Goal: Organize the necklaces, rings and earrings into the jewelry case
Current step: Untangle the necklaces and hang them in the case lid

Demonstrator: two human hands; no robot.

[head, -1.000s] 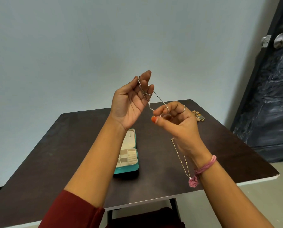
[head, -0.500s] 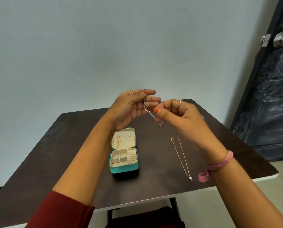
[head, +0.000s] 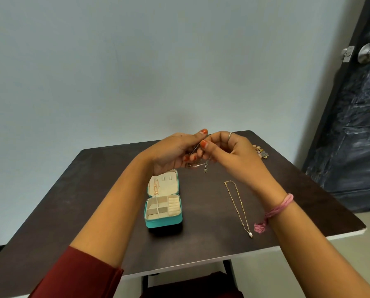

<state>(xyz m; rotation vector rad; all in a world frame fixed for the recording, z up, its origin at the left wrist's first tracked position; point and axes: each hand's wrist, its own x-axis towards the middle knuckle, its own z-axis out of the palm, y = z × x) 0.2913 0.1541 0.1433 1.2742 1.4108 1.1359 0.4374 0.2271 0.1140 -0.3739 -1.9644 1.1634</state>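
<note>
Head view, nearest first: two forearms reached out from dark red sleeves (head: 76, 274) over a dark table (head: 72, 211). A pink thread band (head: 278, 206) circled the right wrist. On the table the teal jewelry case (head: 164, 214) lay open, its divided tray toward the person and a rose-gold piece (head: 155, 188) already fastened in the lid. Just to its right a gold bead-chain necklace (head: 238, 206) with a pearl drop lay stretched out, not yet stowed.

Beyond the case, the left hand (head: 171, 154) and the right hand (head: 233, 152) met above the table, each with fingers curled and pinching a thin silver necklace (head: 198, 163). Its small pendant hung just below the fingers.

A second ago the hands were raised high and apart, with the chain strung taut between them. Now they had dropped close together, just above the lid, and the chain was gathered into a short loop. I judged this as untangling finished and the necklace ready to hang beside the rose-gold piece.

Farthest off, a small cluster of earrings (head: 260, 150) waited near the table's far right edge.
</note>
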